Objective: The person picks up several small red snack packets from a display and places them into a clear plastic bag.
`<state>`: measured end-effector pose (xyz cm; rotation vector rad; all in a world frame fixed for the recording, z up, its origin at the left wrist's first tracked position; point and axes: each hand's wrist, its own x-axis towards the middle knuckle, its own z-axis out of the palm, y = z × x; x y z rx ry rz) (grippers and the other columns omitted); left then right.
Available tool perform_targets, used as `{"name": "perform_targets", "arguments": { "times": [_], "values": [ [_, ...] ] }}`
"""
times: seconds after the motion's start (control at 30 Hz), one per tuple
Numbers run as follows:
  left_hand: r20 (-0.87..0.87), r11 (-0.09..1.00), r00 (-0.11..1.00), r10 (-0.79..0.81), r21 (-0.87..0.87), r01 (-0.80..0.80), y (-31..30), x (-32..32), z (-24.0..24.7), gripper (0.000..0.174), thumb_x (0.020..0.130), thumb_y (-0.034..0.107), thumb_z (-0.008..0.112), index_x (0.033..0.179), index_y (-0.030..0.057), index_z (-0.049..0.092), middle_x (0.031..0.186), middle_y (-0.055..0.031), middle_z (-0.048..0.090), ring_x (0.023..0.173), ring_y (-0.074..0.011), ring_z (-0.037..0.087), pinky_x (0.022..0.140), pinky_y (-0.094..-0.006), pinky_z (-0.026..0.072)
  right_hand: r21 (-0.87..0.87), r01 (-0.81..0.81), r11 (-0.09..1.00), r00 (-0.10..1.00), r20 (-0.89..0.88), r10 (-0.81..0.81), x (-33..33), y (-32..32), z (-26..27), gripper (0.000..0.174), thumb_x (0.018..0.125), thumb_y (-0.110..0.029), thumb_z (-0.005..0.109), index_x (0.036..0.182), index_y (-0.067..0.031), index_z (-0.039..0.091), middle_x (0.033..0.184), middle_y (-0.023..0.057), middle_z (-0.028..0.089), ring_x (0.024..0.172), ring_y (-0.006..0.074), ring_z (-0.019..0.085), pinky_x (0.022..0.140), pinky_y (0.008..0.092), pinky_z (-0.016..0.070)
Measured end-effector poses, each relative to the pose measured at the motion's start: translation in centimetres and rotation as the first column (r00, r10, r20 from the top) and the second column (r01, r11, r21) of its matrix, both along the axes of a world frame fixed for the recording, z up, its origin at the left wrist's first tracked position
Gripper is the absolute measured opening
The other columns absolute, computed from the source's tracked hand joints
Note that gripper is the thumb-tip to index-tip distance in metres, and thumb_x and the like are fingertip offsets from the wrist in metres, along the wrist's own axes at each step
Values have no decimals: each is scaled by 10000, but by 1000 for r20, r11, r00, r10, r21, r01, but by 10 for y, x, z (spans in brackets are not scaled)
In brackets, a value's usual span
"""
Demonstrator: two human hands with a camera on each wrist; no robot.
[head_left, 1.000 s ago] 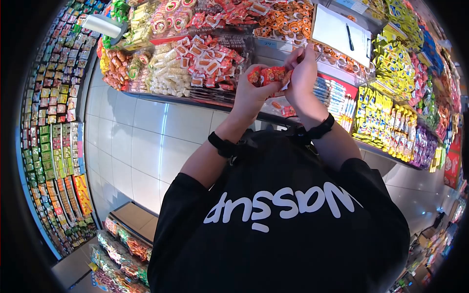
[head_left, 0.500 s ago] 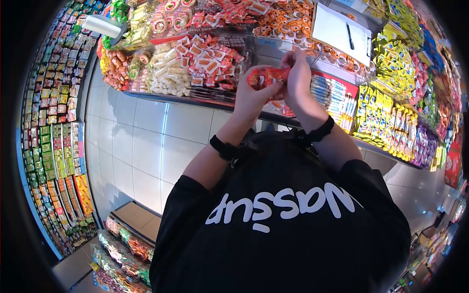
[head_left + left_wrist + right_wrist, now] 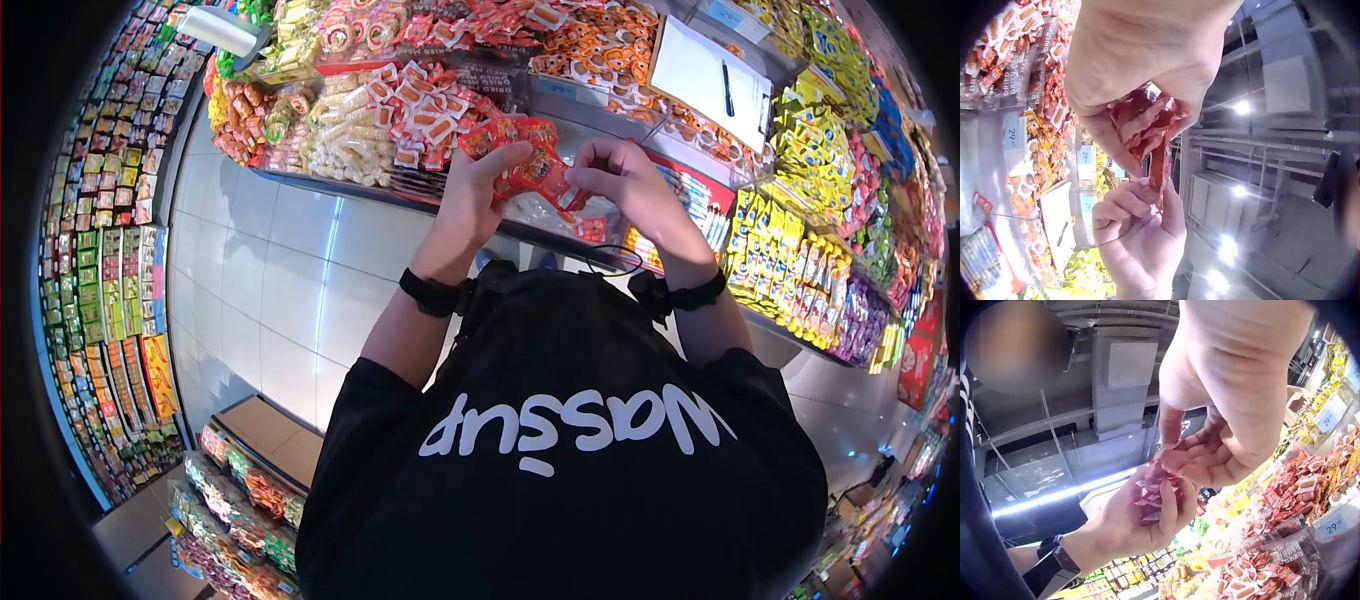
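My left hand (image 3: 474, 188) holds several small red printed snack packets (image 3: 538, 163) above the display's front edge, its thumb across them. The thumb and finger of my right hand (image 3: 640, 190) pinch the lower right end of one packet. In the left wrist view, crumpled red wrappers (image 3: 1141, 128) fill the curl of the left hand, and the right fingers meet the end of a packet sticking out. From the right wrist view, the packets (image 3: 1154, 497) sit in the left palm, partly hidden by its fingers. Under the hands lies clear plastic (image 3: 540, 215).
Bins of packaged snacks spread ahead, including red-and-white packets (image 3: 425, 110), orange packets (image 3: 600, 45) and yellow packets (image 3: 765, 235). A clipboard (image 3: 700, 75) with paper and a black pen (image 3: 728, 88) lies on the display. A plastic roll (image 3: 218, 30) stands at the far left.
The hands have drawn apart, the left moving left and the right moving right. The red packets now lie spread out in view; before, they were bunched between the hands.
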<state>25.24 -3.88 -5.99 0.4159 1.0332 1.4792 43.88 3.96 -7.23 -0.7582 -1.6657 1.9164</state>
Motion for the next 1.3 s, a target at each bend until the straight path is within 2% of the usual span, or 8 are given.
{"name": "perform_targets", "arguments": {
  "times": [0.03, 0.13, 0.23, 0.4, 0.6, 0.93, 1.17, 1.3],
  "values": [
    [27, 1000, 1000, -1, 13, 0, 0, 0, 1, 267, 805, 28, 646, 1066, -6, 601, 985, -111, 676, 881, -206, 681, 751, -373, 591, -12, -15, 1000, 1000, -1, 15, 2, -2, 0, 128, 904, -118, 641, 872, 4, 624, 824, 43, 664, 743, 101, 624, 675, 241, 480],
    [97, 999, 995, 3, 37, -7, 4, 0, -2, 264, 807, 43, 659, 1063, 5, 604, 983, -100, 678, 888, -206, 682, 749, -375, 591, -147, 122, 982, 975, -166, -146, 7, -9, -4, 110, 913, -93, 619, 872, 9, 613, 839, 61, 670, 761, 122, 642, 690, 254, 495],
    [118, 999, 993, -5, 51, -1, 3, 2, -7, 273, 810, 51, 667, 1073, 13, 603, 981, -94, 679, 887, -208, 683, 746, -377, 591, -159, 138, 977, 951, -256, -176, 7, -13, -6, 101, 923, -76, 599, 866, 8, 605, 842, 72, 671, 773, 129, 643, 709, 259, 496],
    [84, 992, 996, -39, 126, 28, 8, 10, -2, 317, 790, 27, 691, 1092, 16, 596, 989, -93, 682, 883, -204, 683, 754, -373, 588, -137, 190, 972, 946, -241, -219, 8, -18, -5, 107, 928, -77, 590, 855, 1, 601, 824, 74, 672, 769, 117, 632, 735, 249, 485],
    [97, 995, 994, -43, 89, 34, 8, 12, 4, 360, 764, 11, 718, 1101, 11, 592, 994, -100, 683, 882, -206, 683, 770, -365, 582, -123, 190, 974, 947, -238, -215, 10, -16, -4, 140, 931, -103, 592, 823, -14, 586, 803, 62, 663, 732, 86, 587, 706, 234, 459],
    [80, 996, 994, -72, 64, 67, 13, 5, 11, 297, 807, -29, 640, 1097, -13, 579, 1004, -119, 679, 903, -225, 681, 790, -370, 579, -172, 146, 974, 918, -343, -198, -2, -10, 2, 165, 935, -101, 577, 793, -19, 564, 788, 54, 630, 739, 113, 587, 723, 247, 448],
    [57, 989, 990, -125, 86, 120, 24, -24, -9, 293, 840, -5, 629, 1125, -13, 565, 1005, -119, 673, 897, -205, 681, 767, -353, 585, 4, 143, 990, 979, -150, -141, -26, 1, -14, 129, 922, -99, 600, 821, -21, 576, 751, 11, 587, 722, 85, 550, 678, 234, 430],
    [46, 979, 978, -204, 24, 203, 31, -53, -31, 377, 804, 19, 704, 1151, 5, 556, 981, -82, 666, 874, -164, 664, 767, -311, 556, -84, 101, 991, 995, 29, -99, -56, 7, -24, 159, 905, -145, 650, 828, -25, 578, 737, -9, 562, 714, 60, 530, 640, 221, 421]
  ]
}}
